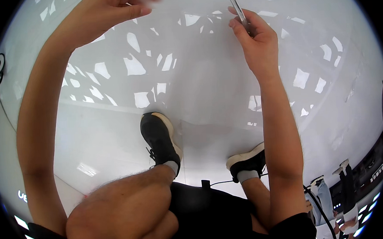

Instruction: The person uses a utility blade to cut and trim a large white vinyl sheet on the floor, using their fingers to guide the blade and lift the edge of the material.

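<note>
Right hand (259, 40) has its grip pinched around a thin flat silver metal strip (238, 9), held up high out in front, well above the glossy white floor (190, 89). Left hand (108, 11) is raised too, fingers curled together, but it's blurry so I can't tell if it's holding anything. Down below are two black sneakers with white soles (160, 140) on that floor.

A person's right hand (259, 40) pinches a slim silver phone (239, 11) upright above a glossy white floor (189, 76), while the left hand (103, 11) reaches up, fingers blurred. Black shoes (160, 140) with pale soles rest below.
</note>
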`<state>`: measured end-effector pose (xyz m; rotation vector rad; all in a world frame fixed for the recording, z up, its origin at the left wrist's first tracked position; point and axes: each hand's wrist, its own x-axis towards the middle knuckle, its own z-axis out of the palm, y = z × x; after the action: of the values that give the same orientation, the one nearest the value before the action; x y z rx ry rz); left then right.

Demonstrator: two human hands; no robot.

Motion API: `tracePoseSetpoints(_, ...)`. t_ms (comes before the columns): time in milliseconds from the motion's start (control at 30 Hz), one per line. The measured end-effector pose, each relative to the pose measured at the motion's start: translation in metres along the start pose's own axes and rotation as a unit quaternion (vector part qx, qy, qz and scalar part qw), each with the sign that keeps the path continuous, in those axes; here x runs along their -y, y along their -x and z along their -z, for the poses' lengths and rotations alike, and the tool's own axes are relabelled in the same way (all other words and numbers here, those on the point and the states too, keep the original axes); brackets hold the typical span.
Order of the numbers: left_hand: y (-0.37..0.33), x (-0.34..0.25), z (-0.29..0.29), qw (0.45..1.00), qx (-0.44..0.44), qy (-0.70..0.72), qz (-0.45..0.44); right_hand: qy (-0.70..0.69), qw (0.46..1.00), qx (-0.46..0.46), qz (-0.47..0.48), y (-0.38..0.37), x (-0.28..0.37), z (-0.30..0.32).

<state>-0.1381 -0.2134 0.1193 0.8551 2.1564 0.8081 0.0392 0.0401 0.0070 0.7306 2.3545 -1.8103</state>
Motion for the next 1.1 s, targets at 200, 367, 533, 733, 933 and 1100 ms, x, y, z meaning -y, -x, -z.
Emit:
tracePoseSetpoints(200,-0.021,0.013,-0.022,0.977,-0.113,-0.178,-0.037,-0.088,0.991,-0.052,-0.082,-0.011,-0.018,0.017)
tracePoseSetpoints(367,-0.065,0.021,-0.095,0.984,-0.034,-0.160,-0.068,-0.119,0.987,-0.064,-0.088,-0.009,-0.029,0.019)
tracePoseSetpoints(533,-0.075,0.014,-0.120,0.989,0.032,-0.145,-0.004,-0.084,0.991,-0.056,-0.089,-0.008,-0.026,0.018)
tracePoseSetpoints(733,-0.080,0.022,-0.130,0.985,0.014,-0.173,0.005,-0.063,0.994,-0.044,-0.073,-0.008,-0.028,0.018)
tracePoseSetpoints(933,-0.074,0.033,-0.124,0.973,-0.015,-0.196,-0.122,-0.075,0.994,-0.034,-0.068,-0.004,-0.034,0.016)
tracePoseSetpoints(1100,-0.078,0.029,-0.120,0.966,0.037,-0.218,-0.134,-0.065,0.996,-0.027,-0.060,-0.002,-0.034,0.017)
